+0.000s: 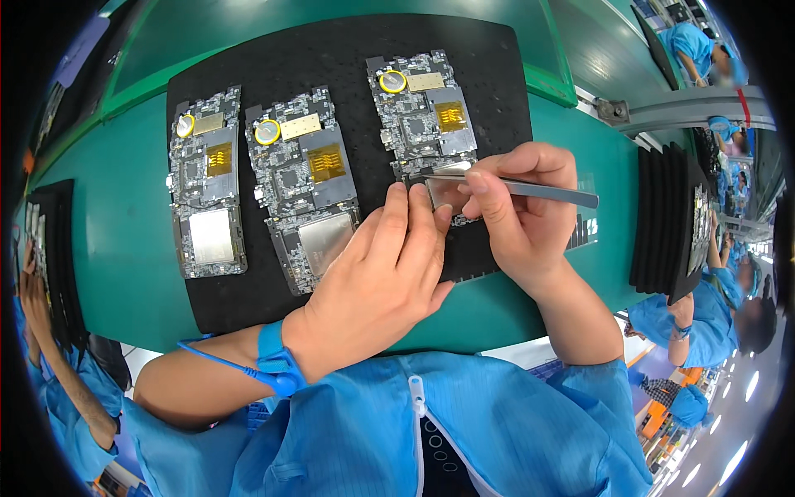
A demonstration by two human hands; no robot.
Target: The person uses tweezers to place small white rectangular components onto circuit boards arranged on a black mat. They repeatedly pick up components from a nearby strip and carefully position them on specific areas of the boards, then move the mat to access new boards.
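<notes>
My right hand point(534, 203) pinches a pair of metal tweezers point(551, 191), their tips over the right-hand circuit board point(414, 118). Flat and stretched out, my left hand point(377, 265) touches that same board with its fingertips, next to the tweezer tips. A silvery shield plate point(447, 192) on this board is partly covered by my fingers. Two similar boards lie to the left: a middle circuit board point(286, 178) and a left circuit board point(192, 170). Each bears a yellow-ringed coin cell, amber tape and a silver plate. A blue wrist strap point(277, 360) circles my left wrist.
Under the boards lies a black foam mat point(348, 50) on a green bench point(116, 248). A clear ruler-like strip point(586, 232) sits beside my right hand. Black trays point(662, 219) stand upright at the right. Co-workers in blue are on both sides.
</notes>
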